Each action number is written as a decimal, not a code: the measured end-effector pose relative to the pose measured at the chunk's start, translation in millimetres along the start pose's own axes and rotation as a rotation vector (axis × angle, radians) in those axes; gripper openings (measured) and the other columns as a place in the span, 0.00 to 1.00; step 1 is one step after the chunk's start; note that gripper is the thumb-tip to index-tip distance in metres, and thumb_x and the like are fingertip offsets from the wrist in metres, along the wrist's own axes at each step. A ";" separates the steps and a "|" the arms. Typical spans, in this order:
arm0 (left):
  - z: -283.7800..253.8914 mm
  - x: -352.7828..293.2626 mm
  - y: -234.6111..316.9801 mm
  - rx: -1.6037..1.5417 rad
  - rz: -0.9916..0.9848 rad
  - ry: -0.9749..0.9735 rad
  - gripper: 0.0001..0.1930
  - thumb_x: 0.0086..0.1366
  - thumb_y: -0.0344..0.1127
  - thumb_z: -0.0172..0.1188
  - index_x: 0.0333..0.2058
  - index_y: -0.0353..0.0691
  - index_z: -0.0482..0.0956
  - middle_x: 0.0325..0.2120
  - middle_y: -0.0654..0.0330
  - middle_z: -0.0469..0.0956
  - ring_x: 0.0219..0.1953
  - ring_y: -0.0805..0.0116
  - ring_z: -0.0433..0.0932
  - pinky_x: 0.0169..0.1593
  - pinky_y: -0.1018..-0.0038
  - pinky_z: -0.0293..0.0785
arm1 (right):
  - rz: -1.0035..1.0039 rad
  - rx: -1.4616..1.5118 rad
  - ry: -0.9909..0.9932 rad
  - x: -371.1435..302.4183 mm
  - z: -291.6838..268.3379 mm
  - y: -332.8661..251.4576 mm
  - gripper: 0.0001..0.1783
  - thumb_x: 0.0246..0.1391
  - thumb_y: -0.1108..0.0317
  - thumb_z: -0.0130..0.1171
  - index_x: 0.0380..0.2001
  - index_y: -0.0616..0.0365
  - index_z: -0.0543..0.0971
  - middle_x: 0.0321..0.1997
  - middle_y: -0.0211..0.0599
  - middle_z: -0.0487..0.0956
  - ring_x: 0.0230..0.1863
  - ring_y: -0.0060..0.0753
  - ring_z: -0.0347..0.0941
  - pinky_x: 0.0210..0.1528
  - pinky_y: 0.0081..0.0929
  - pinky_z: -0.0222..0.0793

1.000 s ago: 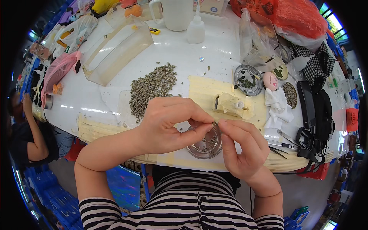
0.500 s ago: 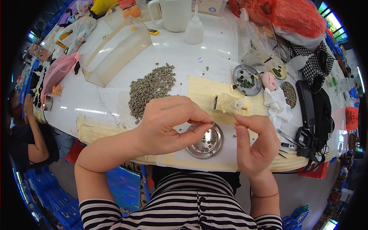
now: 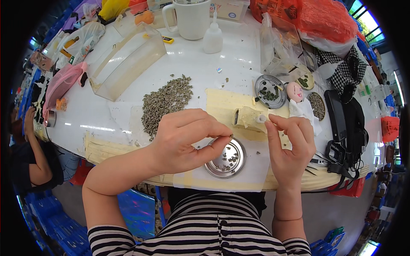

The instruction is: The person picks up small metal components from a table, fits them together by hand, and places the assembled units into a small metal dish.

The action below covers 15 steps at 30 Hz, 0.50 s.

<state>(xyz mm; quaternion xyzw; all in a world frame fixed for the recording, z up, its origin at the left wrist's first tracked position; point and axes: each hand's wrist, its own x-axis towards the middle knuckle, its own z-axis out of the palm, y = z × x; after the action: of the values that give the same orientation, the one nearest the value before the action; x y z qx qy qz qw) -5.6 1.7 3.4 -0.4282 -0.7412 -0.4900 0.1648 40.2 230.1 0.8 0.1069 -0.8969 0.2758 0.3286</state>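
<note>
My left hand [image 3: 183, 138] is closed in a pinch, thumb against forefinger, around a tiny dark metallic piece [image 3: 231, 135]. It hovers above a round metal dish [image 3: 244, 158] that has several small grey pieces in it. To its right, my right hand [image 3: 292, 147] is raised with thumb and forefinger drawn together. Those fingertips are beside a small white tube [image 3: 261, 119] on a tape-covered block [image 3: 246, 117]; whatever they hold is too small to make out. Left of the block lies a heap of small grey metallic pieces [image 3: 166, 102].
Beyond the block stand a white squeeze bottle [image 3: 213, 39] and a white mug [image 3: 192, 21]. A clear tray [image 3: 132, 64] lies at the far left. At right are a dish of dark green pieces [image 3: 270, 91], crumpled tissue [image 3: 304, 112] and a black strap [image 3: 339, 115]. Another person [image 3: 36, 158] sits at left.
My right hand has risen from right of the dish to beside the white tube on the block. My left hand keeps its pinch over the dish. The view has shifted slightly.
</note>
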 end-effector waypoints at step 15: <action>8.4 -2.3 4.4 -0.091 -0.031 -0.062 0.09 0.48 0.22 0.71 0.31 0.34 0.83 0.23 0.58 0.81 0.23 0.68 0.80 0.26 0.78 0.74 | -0.004 0.796 -0.088 -14.9 2.7 -12.7 0.05 0.63 0.75 0.53 0.40 0.66 0.72 0.39 0.48 0.81 0.40 0.37 0.81 0.42 0.26 0.76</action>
<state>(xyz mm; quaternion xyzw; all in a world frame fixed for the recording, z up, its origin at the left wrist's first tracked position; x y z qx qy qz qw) 0.7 8.5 0.6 -0.4385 -0.7294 -0.5124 0.1147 54.9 218.2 -5.1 0.2393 -0.7329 0.5963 0.2234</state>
